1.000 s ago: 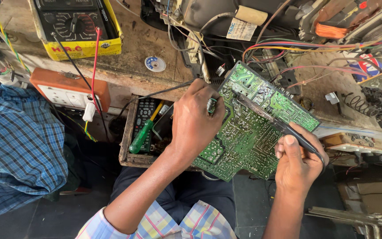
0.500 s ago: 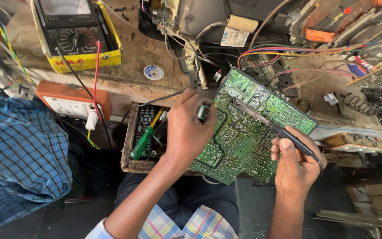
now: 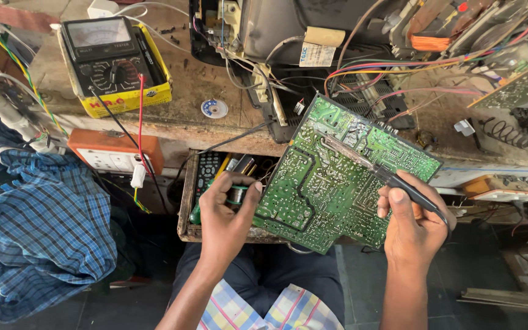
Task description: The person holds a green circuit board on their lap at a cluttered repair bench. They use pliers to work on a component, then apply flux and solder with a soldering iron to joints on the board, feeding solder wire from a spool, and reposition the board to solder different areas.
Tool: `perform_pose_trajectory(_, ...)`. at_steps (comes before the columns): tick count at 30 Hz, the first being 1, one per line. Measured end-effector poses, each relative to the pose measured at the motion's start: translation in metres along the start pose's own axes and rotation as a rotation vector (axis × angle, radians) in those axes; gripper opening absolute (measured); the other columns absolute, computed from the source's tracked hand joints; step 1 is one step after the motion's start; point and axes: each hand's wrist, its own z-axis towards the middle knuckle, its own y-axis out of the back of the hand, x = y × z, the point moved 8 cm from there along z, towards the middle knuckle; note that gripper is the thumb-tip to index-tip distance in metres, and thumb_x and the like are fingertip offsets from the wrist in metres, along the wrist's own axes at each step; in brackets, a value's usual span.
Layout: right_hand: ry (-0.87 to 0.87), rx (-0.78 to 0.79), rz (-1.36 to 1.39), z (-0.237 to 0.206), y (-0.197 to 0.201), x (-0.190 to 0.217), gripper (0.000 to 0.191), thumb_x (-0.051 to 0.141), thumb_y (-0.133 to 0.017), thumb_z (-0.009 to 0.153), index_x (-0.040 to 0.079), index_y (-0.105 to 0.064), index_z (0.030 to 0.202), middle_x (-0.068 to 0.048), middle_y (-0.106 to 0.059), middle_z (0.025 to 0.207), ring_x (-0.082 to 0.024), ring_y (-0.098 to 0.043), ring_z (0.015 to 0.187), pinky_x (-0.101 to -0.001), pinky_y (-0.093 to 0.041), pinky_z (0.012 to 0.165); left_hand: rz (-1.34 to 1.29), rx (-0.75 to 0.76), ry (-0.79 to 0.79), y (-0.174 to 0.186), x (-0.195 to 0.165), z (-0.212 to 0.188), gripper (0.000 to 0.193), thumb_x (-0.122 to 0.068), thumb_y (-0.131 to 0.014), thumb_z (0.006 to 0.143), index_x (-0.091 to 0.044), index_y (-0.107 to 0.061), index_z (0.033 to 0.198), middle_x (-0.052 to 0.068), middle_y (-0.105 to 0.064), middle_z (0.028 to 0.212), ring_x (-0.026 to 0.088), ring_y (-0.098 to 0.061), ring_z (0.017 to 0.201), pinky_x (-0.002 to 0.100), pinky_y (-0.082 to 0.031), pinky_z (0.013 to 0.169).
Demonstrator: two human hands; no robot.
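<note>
The left hand (image 3: 226, 215) is closed at the lower left edge of a green circuit board (image 3: 337, 177); its grip is narrow, with the thumb pressed against the board's edge and the fingers curled around a small cylindrical part that cannot be told more exactly. The right hand (image 3: 412, 227) is closed in a tight grip around the dark handle of a soldering iron (image 3: 379, 172), with the board's lower right edge just beside its fingers. The iron's long axis runs diagonally, the tip pointing up and to the left, away from the right hand and onto the solder side of the board. The board is held tilted between the two hands, its long axis rising from near the left hand toward the upper right.

Compared with half a second ago, the left hand has been drawn down from the board's upper edge to its lower left edge.

Beyond the left hand an open wooden drawer (image 3: 186, 208) is seen under the tabletop (image 3: 184, 116), and farther off to the left a yellow-cased analogue multimeter (image 3: 112, 61) lies.
</note>
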Motion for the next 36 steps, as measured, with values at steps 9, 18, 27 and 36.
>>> perform_pose_trajectory(9,-0.016,-0.002,0.000,-0.001,-0.004,-0.001,0.032,0.004,-0.074,0.102,-0.010,-0.065,0.130,-0.019,-0.071,0.098,-0.018,-0.065,0.076,-0.0305,-0.050,0.068,-0.058,0.030,0.016,-0.004,0.005,-0.002,0.009,-0.005,-0.073,0.091,0.003,-0.068,0.092,-0.002,-0.061,0.075,0.001,-0.050,0.066,0.021,-0.040,0.057)
perform_pose_trajectory(18,-0.021,-0.004,-0.001,-0.001,-0.002,-0.003,0.032,0.005,-0.074,0.102,-0.010,-0.066,0.129,-0.019,-0.071,0.098,-0.018,-0.064,0.076,-0.0305,-0.049,0.067,-0.041,0.041,0.024,-0.006,0.000,-0.003,0.008,-0.004,-0.073,0.091,0.002,-0.068,0.091,-0.001,-0.064,0.077,0.001,-0.052,0.066,0.021,-0.042,0.057)
perform_pose_trajectory(27,0.187,0.067,0.036,-0.021,0.012,0.018,0.037,0.012,-0.075,0.105,-0.005,-0.063,0.136,-0.026,-0.072,0.101,-0.023,-0.068,0.074,-0.0302,-0.053,0.064,-0.158,0.167,-0.035,-0.033,-0.022,-0.024,0.007,-0.002,-0.074,0.091,0.001,-0.067,0.091,0.003,-0.068,0.088,0.006,-0.062,0.081,0.021,-0.050,0.071)
perform_pose_trajectory(36,0.315,0.208,-0.279,-0.062,-0.022,0.037,0.037,0.005,-0.071,0.098,-0.001,-0.059,0.132,-0.028,-0.071,0.106,-0.024,-0.073,0.084,-0.0324,-0.062,0.071,-0.158,0.456,-0.137,-0.077,-0.056,-0.062,0.013,-0.006,-0.078,0.090,0.001,-0.069,0.097,0.010,-0.071,0.097,0.021,-0.072,0.091,0.032,-0.056,0.083)
